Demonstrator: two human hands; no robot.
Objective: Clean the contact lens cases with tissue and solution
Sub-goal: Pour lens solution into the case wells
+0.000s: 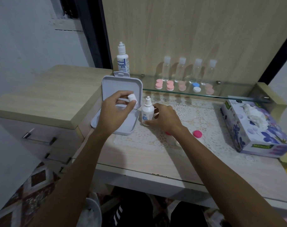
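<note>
My left hand [115,110] pinches a small white bottle cap [132,97] above the open white plastic box [121,89]. A small white solution bottle [147,110] stands uncapped and upright on the lace mat, and my right hand [164,117] holds its lower body with thumb and fingers. A pink lens case cap [197,134] lies on the mat to the right of my right wrist. Another pink piece [168,133] peeks out from under that wrist. A tissue box [254,126] with a tissue sticking up sits at the right.
A glass shelf [221,95] at the back carries several pink lens cases [164,85], a blue-and-white lens case [196,87] and several clear bottles [189,69]. A larger solution bottle [122,59] stands behind the box. A wooden drawer unit [41,99] is at the left.
</note>
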